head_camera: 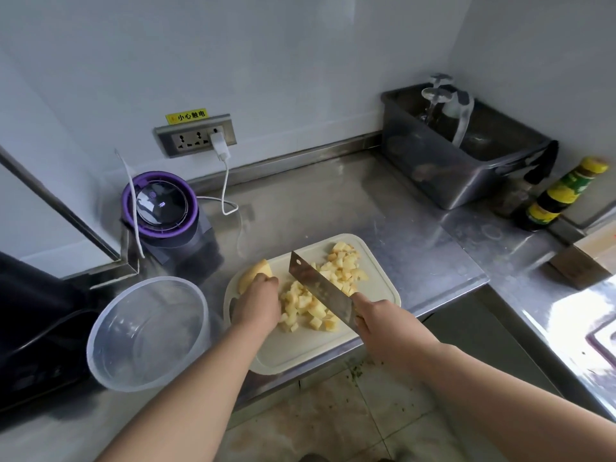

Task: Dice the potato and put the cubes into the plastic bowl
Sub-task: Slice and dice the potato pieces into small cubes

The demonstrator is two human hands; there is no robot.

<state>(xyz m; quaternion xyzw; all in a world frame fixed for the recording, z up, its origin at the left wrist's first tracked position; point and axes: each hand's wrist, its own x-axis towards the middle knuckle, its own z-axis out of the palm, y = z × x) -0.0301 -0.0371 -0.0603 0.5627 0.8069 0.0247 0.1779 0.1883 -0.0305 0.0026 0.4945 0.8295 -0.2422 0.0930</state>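
Holding down the uncut potato piece (255, 273) at the far left corner of the cutting board (310, 348) with the left hand (256, 305), fingers curling over its near end. Gripping the knife (316, 285) with the right hand (383, 321), fingers wrapping fully round the handle and hiding it inside the fist. Slanting the blade from far left to near right across the potato cubes (306, 305), parting them into two heaps: one near, touching the left hand, one far, toward the board's far right corner. Leaving unclear whether the edge is touching the board.

Showing the plastic bowl (106, 371) just left of the board on the steel counter (333, 201), with all visible cubes lying on the board.

Crowding the far left: one purple-rimmed appliance (160, 205), close behind bowl and board; one white plug (218, 145) sitting in one socket strip (195, 136), trailing one white cable (226, 191); one yellow label (186, 116) above.

Filling the far right corner: one grey tub (450, 175), contents blurring into glare. Standing right of it: two bottles, one yellow-labelled bottle (560, 195), one dark bottle (515, 195) hard to make out. Being cut off by the edges: one cardboard box (583, 261) at right, one black appliance (33, 311) at left.

Counting two hands, one knife, one board, one bowl, one uncut piece; cubes overlapping too much for counting.
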